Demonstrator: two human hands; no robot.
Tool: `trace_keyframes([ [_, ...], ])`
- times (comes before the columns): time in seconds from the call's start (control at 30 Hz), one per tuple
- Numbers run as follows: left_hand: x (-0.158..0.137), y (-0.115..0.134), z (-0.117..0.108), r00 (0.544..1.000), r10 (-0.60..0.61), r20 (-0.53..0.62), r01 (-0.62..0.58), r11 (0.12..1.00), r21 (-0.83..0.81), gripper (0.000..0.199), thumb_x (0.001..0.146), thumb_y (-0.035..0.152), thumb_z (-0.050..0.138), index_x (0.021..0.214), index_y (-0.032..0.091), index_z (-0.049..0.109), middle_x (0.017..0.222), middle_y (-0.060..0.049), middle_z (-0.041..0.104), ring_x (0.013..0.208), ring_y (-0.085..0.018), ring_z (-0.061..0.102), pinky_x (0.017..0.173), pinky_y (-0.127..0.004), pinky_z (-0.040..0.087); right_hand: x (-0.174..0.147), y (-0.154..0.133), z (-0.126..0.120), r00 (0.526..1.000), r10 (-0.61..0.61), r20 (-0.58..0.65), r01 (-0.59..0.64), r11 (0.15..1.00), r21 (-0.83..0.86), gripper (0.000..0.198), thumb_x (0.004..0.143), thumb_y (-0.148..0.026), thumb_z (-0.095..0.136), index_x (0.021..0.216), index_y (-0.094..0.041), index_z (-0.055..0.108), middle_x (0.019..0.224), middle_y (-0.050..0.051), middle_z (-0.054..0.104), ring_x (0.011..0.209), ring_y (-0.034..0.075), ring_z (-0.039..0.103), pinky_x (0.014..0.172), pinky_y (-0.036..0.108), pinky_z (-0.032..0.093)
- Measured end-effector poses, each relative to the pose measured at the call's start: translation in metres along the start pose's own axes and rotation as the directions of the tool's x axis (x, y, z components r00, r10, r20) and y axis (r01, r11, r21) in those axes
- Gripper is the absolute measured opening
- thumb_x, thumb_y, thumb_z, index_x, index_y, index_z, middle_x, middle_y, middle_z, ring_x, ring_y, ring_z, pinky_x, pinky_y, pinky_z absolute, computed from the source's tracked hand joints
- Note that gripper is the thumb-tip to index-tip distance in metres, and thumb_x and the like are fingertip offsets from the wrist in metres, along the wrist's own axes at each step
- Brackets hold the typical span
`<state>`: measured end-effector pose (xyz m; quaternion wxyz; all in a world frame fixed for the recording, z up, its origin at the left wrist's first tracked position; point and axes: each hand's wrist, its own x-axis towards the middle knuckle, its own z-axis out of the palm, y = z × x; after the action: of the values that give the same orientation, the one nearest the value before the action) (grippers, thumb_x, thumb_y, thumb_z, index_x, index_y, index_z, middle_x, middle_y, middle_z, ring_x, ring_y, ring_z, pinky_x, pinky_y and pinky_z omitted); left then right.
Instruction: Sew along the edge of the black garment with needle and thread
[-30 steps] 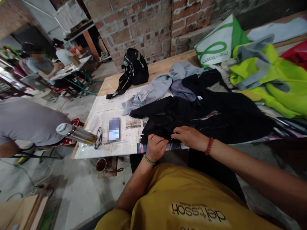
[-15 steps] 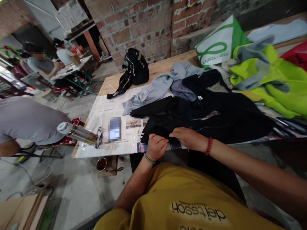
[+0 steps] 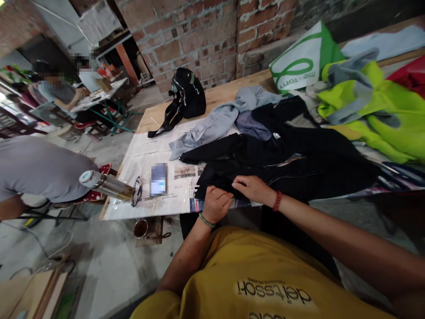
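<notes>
A black garment lies along the near side of the table, its left end bunched in front of me. My left hand is closed on the near edge of this black cloth, fingertips pressed together. A tiny pale streak shows by its fingers, too small to name. Just to the right, my right hand hovers over the same cloth with thumb and fingers pinched; anything between them is too small to make out. Behind the hands, a second black garment with a white logo lies over a grey garment.
On the newspaper-covered table are a phone, glasses, a steel flask and a black bag. At right lie a green-white bag, yellow-green clothing and scissors-like tools. A seated person is close at left.
My right hand has shifted slightly left, nearer my left hand, and its wrist has come left too. My left hand and the garments stay almost where they were.
</notes>
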<state>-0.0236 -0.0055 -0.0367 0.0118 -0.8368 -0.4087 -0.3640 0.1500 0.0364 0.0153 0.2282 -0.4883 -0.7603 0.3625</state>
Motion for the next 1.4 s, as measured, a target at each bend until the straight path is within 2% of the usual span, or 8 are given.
trace_keyframes([
  [0.6,0.002,-0.003,0.000,0.988,-0.155,-0.004,0.155,0.986,-0.068,0.013,0.083,0.020,0.053,0.085,0.020,0.066,0.076,-0.003,0.070,0.078,-0.017,0.061,0.081,-0.037,0.039,0.007,0.008,0.008,0.973,-0.120,0.196,0.149,0.979,-0.136,0.030,0.083,-0.027,0.042,0.059,-0.018,0.057,0.053,0.000,0.055,0.051,0.012,0.047,0.051,0.023,0.032],
  [0.7,0.006,-0.005,-0.002,0.975,-0.220,0.012,0.219,0.962,-0.163,0.010,0.081,0.019,0.057,0.081,0.020,0.066,0.074,-0.002,0.069,0.074,-0.016,0.061,0.077,-0.034,0.041,0.007,0.007,-0.005,0.964,-0.259,0.066,0.266,0.955,-0.130,0.027,0.086,-0.027,0.041,0.075,-0.020,0.064,0.076,0.004,0.065,0.069,0.015,0.057,0.063,0.026,0.041],
  [0.8,0.010,-0.005,-0.005,0.958,-0.287,0.019,0.281,0.922,-0.265,0.006,0.078,0.018,0.061,0.076,0.020,0.067,0.070,-0.001,0.068,0.068,-0.014,0.060,0.073,-0.031,0.043,-0.004,0.000,-0.022,0.909,-0.315,-0.272,0.280,0.947,-0.158,0.023,0.087,-0.028,0.042,0.089,-0.022,0.064,0.093,0.006,0.065,0.078,0.016,0.058,0.070,0.028,0.044],
  [0.9,0.012,-0.005,-0.007,0.948,-0.315,0.035,0.311,0.901,-0.303,0.006,0.077,0.019,0.062,0.073,0.020,0.067,0.068,-0.001,0.067,0.066,-0.014,0.059,0.070,-0.030,0.043,-0.030,-0.006,-0.025,0.867,-0.246,-0.432,0.209,0.969,-0.133,0.026,0.088,-0.031,0.042,0.069,-0.022,0.058,0.068,0.002,0.059,0.061,0.013,0.052,0.061,0.026,0.042],
  [1.03,0.013,-0.005,-0.007,0.948,-0.314,0.061,0.316,0.894,-0.318,0.008,0.076,0.019,0.062,0.070,0.019,0.067,0.065,0.000,0.066,0.064,-0.013,0.058,0.070,-0.030,0.042,-0.064,0.000,0.005,0.961,-0.212,-0.176,0.205,0.977,-0.053,0.037,0.087,-0.032,0.043,0.052,-0.020,0.048,0.053,0.000,0.051,0.049,0.010,0.046,0.051,0.024,0.036],
  [1.17,0.013,-0.007,-0.007,0.946,-0.312,0.092,0.324,0.880,-0.348,0.008,0.076,0.021,0.064,0.069,0.019,0.068,0.064,-0.001,0.066,0.064,-0.013,0.058,0.070,-0.029,0.042,-0.070,0.012,0.042,0.997,-0.054,-0.049,0.056,0.998,0.037,0.016,0.082,-0.028,0.048,0.085,-0.019,0.062,0.068,0.002,0.063,0.058,0.013,0.056,0.055,0.024,0.040],
  [1.27,0.012,-0.008,-0.008,0.948,-0.302,0.101,0.317,0.861,-0.398,0.007,0.075,0.022,0.065,0.071,0.018,0.069,0.066,-0.001,0.067,0.065,-0.013,0.059,0.069,-0.028,0.042,-0.062,0.013,0.051,0.984,0.156,-0.091,-0.135,0.969,0.206,0.026,0.078,-0.033,0.051,0.098,-0.018,0.057,0.067,0.001,0.063,0.049,0.011,0.055,0.048,0.023,0.040],
  [1.4,0.012,-0.009,-0.009,0.949,-0.301,0.098,0.313,0.853,-0.417,0.007,0.075,0.023,0.066,0.071,0.018,0.070,0.066,-0.002,0.067,0.065,-0.013,0.059,0.069,-0.028,0.043,-0.055,0.006,0.050,0.935,0.340,0.099,-0.353,0.875,0.330,0.030,0.080,-0.043,0.047,0.062,-0.019,0.050,0.052,-0.002,0.057,0.033,0.008,0.047,0.036,0.020,0.032],
])
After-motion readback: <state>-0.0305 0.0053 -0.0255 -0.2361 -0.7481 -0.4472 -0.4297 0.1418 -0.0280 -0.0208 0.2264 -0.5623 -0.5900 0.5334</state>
